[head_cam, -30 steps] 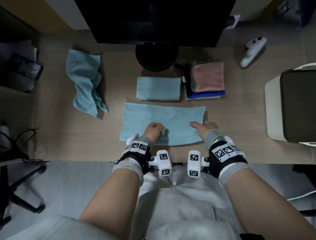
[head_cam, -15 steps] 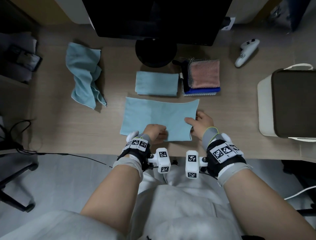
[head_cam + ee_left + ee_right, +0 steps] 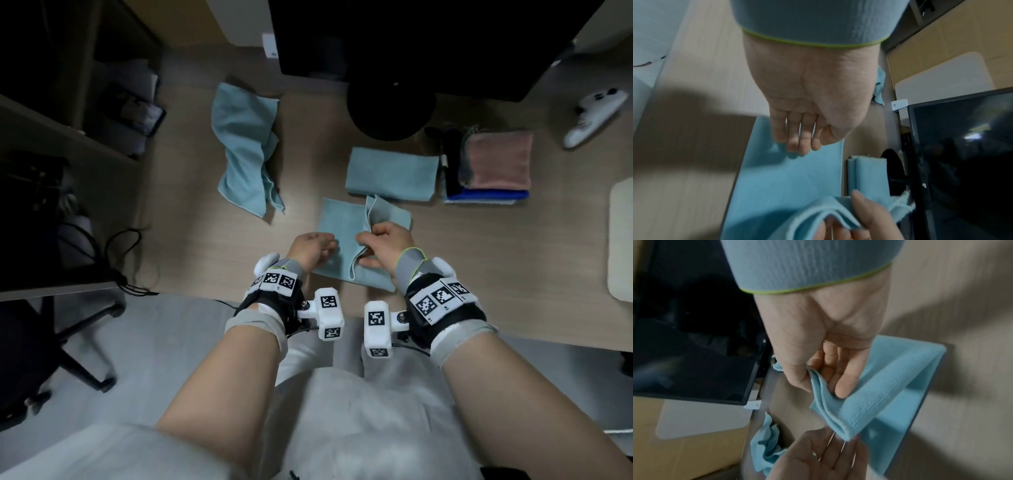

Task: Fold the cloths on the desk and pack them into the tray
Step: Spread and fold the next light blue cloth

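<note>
While half-folded, light-blue cloth [image 3: 337,222], ribbed, doubled edge lifted.

Light wood desk [image 3: 205,260] — crumpled teal cloth [image 3: 245,150] far left, half-folded teal cloth [image 3: 337,222] at near edge, folded teal cloth [image 3: 392,173] behind it, cloth stack [image 3: 493,168] right, black monitor base [image 3: 390,109], white controller [image 3: 592,118] — far right.
</note>
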Action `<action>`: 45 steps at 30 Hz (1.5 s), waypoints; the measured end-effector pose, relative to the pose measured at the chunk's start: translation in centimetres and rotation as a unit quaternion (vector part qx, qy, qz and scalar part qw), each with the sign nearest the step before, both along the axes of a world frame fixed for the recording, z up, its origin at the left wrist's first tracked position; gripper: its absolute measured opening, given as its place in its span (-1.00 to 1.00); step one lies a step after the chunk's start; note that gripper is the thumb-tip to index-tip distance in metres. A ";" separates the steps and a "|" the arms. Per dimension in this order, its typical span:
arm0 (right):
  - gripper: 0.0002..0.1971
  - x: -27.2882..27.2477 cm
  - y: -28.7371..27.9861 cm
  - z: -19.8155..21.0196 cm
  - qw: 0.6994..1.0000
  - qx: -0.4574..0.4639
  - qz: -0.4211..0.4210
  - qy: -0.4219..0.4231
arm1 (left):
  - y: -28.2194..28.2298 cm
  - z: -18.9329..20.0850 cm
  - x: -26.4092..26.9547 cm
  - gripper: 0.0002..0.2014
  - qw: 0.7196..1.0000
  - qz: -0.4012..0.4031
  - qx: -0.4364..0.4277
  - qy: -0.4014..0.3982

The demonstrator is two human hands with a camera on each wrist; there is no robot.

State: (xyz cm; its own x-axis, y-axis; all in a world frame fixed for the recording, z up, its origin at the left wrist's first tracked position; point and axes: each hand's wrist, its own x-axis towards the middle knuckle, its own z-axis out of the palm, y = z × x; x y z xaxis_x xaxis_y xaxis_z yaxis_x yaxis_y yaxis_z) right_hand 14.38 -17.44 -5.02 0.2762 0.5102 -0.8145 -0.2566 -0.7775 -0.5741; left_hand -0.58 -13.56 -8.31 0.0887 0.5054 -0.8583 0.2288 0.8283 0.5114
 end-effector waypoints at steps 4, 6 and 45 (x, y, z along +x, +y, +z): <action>-0.83 -3.4 2.3 -2.0 0.998 -0.039 0.019 -0.044 | 1.6 -0.6 -2.5 -0.89 0.998 -0.057 -0.012 0.012; -0.84 -4.6 3.3 -3.1 0.996 -0.051 0.029 -0.066 | 2.1 -0.9 -3.1 -0.90 0.996 -0.081 -0.027 0.000; -0.57 0.0 -6.4 -7.0 0.991 -0.081 -0.108 -0.013 | -0.9 -2.5 -2.0 -0.62 0.987 -0.143 0.021 0.068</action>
State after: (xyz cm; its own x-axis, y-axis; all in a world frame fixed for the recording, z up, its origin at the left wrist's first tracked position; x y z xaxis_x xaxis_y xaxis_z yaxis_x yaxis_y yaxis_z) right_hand 14.39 -23.84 -12.06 0.3860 0.2998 -0.8724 -0.4134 -0.7892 -0.4541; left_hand -2.54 -14.45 -10.86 0.1192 0.5122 -0.8505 0.5193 0.6980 0.4931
